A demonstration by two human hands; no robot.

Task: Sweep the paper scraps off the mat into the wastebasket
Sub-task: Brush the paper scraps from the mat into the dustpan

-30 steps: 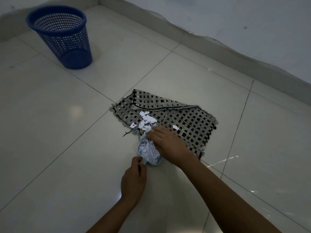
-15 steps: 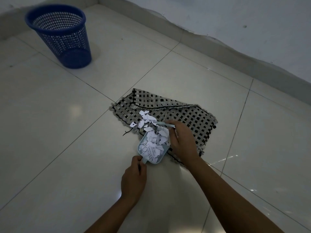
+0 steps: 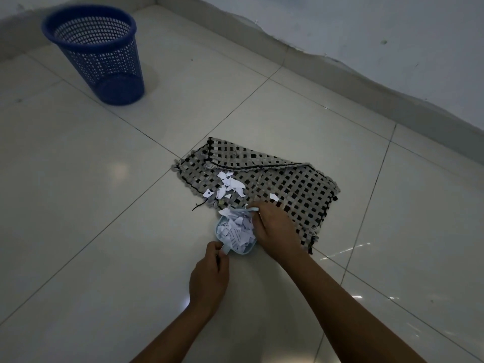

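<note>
A black-and-grey woven mat (image 3: pixel 293 184) lies on the tiled floor. White paper scraps (image 3: pixel 230 187) are scattered on its left part, and one scrap (image 3: pixel 274 197) lies apart. A small light-blue dustpan (image 3: pixel 246 248) sits at the mat's near edge, heaped with scraps (image 3: pixel 237 230). My left hand (image 3: pixel 209 279) pinches the dustpan's handle. My right hand (image 3: pixel 275 226) holds a small light-blue brush (image 3: pixel 247 210) at the dustpan's mouth. The blue mesh wastebasket (image 3: pixel 97 53) stands far off at the upper left.
Glossy white floor tiles (image 3: pixel 104 231) surround the mat. A wall with a grey skirting (image 3: pixel 340 82) runs across the back and right. A loose black thread (image 3: pixel 199 205) trails from the mat's left edge.
My right hand swung out to the right over the mat with the brush, then came back toward the dustpan's mouth. The left hand and dustpan stayed put.
</note>
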